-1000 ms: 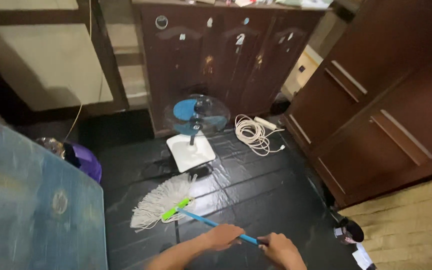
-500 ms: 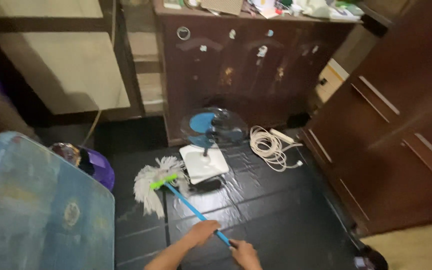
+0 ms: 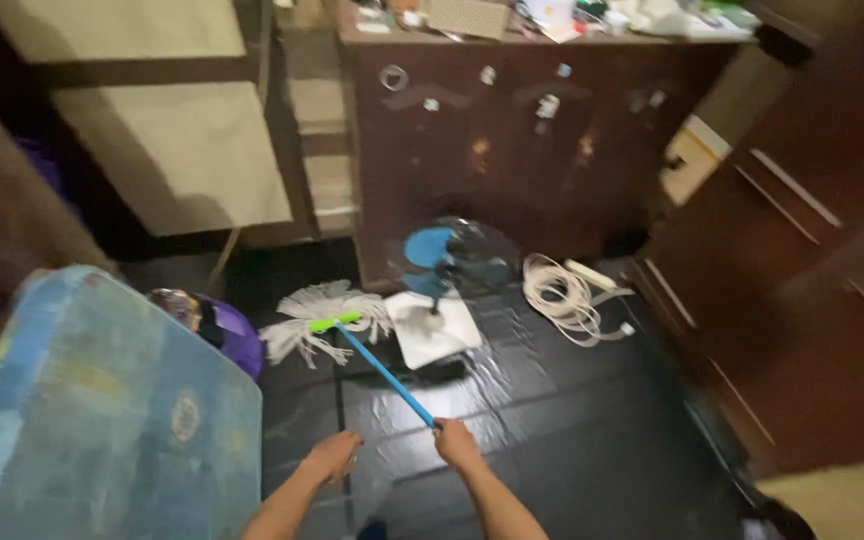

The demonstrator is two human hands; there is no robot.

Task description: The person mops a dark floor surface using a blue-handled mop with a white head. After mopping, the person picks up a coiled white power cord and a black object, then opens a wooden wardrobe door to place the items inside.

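Note:
A string mop (image 3: 317,318) with a white head, green clamp and blue handle (image 3: 385,372) lies stretched out on the wet black floor. Its head rests left of the small fan's white base. My right hand (image 3: 455,443) grips the near end of the handle. My left hand (image 3: 336,456) is off the handle, low to the left, with loose fingers and nothing in it.
A small blue-bladed fan (image 3: 449,262) stands before a dark wooden cabinet (image 3: 512,130). A coiled white cable (image 3: 567,295) lies to its right. A blue mattress (image 3: 112,410) and a purple bucket (image 3: 227,335) sit at left, dark drawers (image 3: 802,290) at right.
The mop head has been pushed away and leftward, up beside the fan base. My left hand has come off the handle; only my right hand holds it now.

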